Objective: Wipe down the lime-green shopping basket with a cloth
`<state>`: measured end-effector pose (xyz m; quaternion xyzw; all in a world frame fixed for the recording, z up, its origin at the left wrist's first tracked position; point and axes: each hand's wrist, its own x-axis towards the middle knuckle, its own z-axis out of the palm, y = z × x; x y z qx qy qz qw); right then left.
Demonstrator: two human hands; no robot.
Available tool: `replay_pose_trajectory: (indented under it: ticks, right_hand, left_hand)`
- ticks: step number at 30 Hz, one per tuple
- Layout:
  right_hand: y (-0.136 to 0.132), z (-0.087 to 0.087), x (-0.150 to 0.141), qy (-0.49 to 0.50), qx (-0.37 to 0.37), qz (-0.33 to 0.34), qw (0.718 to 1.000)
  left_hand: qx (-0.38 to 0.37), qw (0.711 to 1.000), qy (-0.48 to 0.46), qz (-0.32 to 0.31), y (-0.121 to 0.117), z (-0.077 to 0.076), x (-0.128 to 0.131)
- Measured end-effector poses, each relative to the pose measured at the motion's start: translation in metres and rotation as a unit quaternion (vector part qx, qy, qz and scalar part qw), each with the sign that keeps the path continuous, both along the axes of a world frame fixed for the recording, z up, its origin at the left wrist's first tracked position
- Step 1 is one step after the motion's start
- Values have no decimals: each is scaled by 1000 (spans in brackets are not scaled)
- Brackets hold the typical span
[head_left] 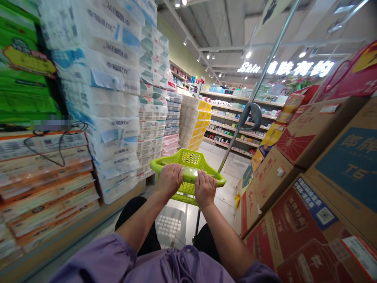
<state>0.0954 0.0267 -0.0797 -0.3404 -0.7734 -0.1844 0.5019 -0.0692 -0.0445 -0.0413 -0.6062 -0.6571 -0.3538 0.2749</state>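
Note:
A lime-green shopping cart (190,152) stands right in front of my body, its perforated plastic basket seen past the handlebar. My left hand (171,179) is wrapped over the left part of the cart handle (189,175). Around the right part of that same bar, the fingers of my right hand (205,188) are curled. Both palms are hidden beneath. The part of the basket that shows holds nothing I can make out.
Stacked tissue packs (114,98) rise on the left, with yellow-and-white packs (196,122) farther along. Cardboard cartons (294,204) line the right side. A metal pole (232,143) with a grey hook slants up beside the cart. Stocked shelves (235,112) cross the far end.

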Motion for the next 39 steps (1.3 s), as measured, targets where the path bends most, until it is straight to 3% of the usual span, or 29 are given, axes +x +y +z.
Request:
replay_pose_trajectory:
  ticks: [3, 7, 10, 15, 17, 20, 24, 26, 29, 34, 39]
  right_hand:
    - [1, -1, 2, -8, -8, 1, 1000]
    - [2, -3, -1, -9, -10, 1, 1000]
    - [-1, -3, -8, 0, -10, 1, 1000]
    - [-11, 1, -12, -2, -22, 0, 1000]
    - [-14, 2, -10, -8, -23, 1, 1000]
    - [-14, 3, -6, -19, -22, 7, 1000]
    - [-14, 1, -6, -22, -21, 13, 999]
    - [-14, 1, -8, -17, -22, 12, 1000]
    - [-15, 1, -10, -11, -20, 12, 1000]
    - [-14, 2, -7, -12, -15, 4, 1000]
    - [-12, 2, -3, -26, -15, 7, 1000]
  left_hand:
    - [0, 1000, -13, -18, 0, 0, -2]
    - [1, 999, -33, 29, 2, 2, -26]
    - [20, 998, -42, 38, 5, 4, -20]
    - [17, 995, 14, -98, 5, 4, 29]
    - [11, 991, 26, -132, 5, 3, 35]
    - [14, 994, 11, -106, 6, 1, 18]
    - [19, 999, -49, -8, 6, 3, -18]
    - [13, 998, -62, 18, 5, 5, -22]
    - [12, 999, -45, 0, 2, 4, -2]
    - [-5, 994, 25, -105, 2, 1, 32]
    - [-6, 998, -30, -51, 5, 5, 3]
